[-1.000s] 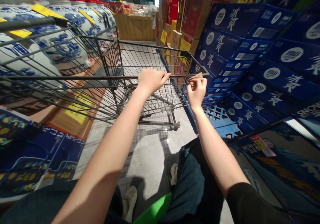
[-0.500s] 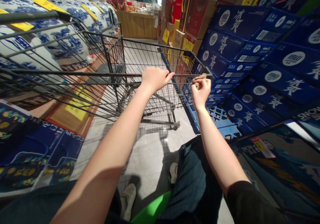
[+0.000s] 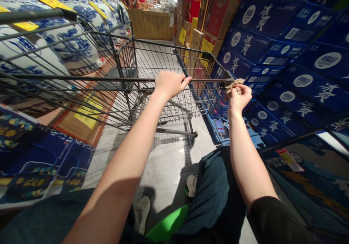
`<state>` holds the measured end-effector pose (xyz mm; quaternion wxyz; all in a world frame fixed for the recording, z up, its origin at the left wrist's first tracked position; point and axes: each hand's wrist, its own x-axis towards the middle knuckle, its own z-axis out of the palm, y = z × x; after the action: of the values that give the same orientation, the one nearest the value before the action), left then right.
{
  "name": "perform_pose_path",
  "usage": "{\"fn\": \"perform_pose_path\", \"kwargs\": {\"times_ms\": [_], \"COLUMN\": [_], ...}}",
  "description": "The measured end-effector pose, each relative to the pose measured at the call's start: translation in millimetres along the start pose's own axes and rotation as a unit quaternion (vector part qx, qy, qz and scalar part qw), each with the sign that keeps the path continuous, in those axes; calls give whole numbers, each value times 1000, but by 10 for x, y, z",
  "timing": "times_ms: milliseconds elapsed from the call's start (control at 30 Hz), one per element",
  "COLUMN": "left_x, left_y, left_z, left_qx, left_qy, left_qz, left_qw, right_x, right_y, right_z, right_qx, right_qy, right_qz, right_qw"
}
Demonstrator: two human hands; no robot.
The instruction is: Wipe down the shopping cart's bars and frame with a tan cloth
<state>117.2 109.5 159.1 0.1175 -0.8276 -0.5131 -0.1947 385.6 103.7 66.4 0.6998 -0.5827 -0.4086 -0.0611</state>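
Note:
A dark wire shopping cart [image 3: 160, 60] stands sideways in front of me, its near top rail crossing the view. My left hand [image 3: 169, 83] is closed over that rail near the middle, thumb pointing right along it. At the rail's right end my right hand [image 3: 239, 98] pinches a crumpled beige cloth [image 3: 235, 85], which touches the black corner piece. Part of the cloth is hidden behind my fingers. The basket's wire mesh shows the floor through it.
Blue cartons [image 3: 261, 16] are stacked at the right on a blue plastic pallet [image 3: 212, 127]. A phone [image 3: 219, 126] lies on the pallet. Blue-and-white jars [image 3: 71, 46] line a wooden platform [image 3: 73, 127] at the left. Below me is something green [image 3: 169, 224]. A wooden counter [image 3: 149, 25] stands behind.
My right hand has slid right along the rail with the cloth, from just short of the corner to the corner itself. My left hand keeps its hold. The phone has come into view.

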Motion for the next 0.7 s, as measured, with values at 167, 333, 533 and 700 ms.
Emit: {"fn": "perform_pose_path", "kwargs": {"times_ms": [167,333,533,700], "left_x": [-27,-48,-59,-69], "left_y": [-11,-31,-8,21], "left_z": [-2,-6,-35,-54], "left_qx": [15,12,3,6], "left_qy": [2,1,-2,-3], "left_qz": [2,2,-1,-2], "left_qw": [1000,1000,1000,1000], "right_x": [-29,-71,-112,-119], "right_y": [-21,-94,-58,-64], "right_z": [4,14,60,90], "right_qx": [32,21,44,42], "right_qy": [-51,-6,-53,3], "right_qz": [-44,-31,-60,-38], "right_qw": [997,999,996,998]}}
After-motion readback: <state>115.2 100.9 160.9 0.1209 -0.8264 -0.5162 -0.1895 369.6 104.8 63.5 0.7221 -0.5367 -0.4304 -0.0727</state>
